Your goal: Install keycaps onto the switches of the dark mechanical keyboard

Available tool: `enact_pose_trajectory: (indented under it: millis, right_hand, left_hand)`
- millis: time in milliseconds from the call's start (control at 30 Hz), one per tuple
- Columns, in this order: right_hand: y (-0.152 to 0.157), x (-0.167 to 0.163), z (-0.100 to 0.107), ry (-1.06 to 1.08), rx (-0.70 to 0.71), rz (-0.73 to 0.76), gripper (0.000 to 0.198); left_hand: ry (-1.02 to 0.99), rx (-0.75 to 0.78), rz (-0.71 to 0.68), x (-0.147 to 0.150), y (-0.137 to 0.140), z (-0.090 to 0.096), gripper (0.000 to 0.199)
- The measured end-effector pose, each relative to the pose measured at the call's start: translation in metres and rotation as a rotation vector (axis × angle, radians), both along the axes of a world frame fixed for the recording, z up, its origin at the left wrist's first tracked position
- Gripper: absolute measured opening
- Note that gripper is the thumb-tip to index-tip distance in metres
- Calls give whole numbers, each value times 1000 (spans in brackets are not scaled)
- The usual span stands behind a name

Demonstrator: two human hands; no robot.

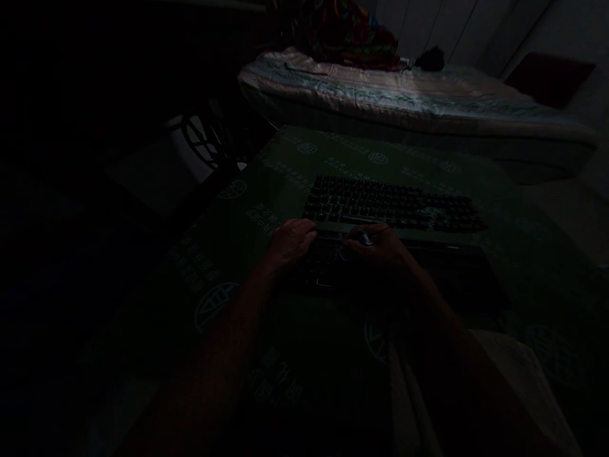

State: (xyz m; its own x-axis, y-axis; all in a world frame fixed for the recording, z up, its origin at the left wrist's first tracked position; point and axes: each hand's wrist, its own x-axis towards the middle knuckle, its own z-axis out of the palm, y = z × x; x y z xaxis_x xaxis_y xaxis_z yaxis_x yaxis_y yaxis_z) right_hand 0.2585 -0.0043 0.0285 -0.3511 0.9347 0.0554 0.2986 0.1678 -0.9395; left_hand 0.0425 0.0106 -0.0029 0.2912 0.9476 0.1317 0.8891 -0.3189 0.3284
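Observation:
A long black keyboard base (451, 273) lies on a green printed sheet. My left hand (291, 242) is closed over its left end, fingertips on its upper edge. My right hand (380, 247) is held over the base, pinching a small tool with a shiny part (365, 237); its kind and tip are lost in the dark. Just beyond both hands, black keycaps (371, 198) are laid out in keyboard rows, with green showing between them. Shadow hides most of the base under my hands.
The green sheet (266, 158) bears pale globe prints. A light cloth (514, 362) lies near my right forearm. Behind stands a bed (380, 95) with a dark red patterned cloth (352, 38) on it. To the left is a chair-like piece with a curved openwork back (202, 139).

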Motion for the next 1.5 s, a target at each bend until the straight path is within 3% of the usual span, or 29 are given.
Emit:
enact_pose_trajectory:
  millis: [233,467,1067,1500]
  right_hand:
    - [3,9,1,59,-59,0,21]
    - [-5,-3,3,32,-104,181,17]
    - [-3,11,4,3,-165,171,13]
    - [-8,3,8,29,-130,170,16]
  left_hand:
    - [2,1,-12,-1,1,-2,32]
    - [3,2,-22,-2,1,0,33]
    - [-22,4,-45,-1,-1,2,34]
    - [9,-10,-14,0,0,3,34]
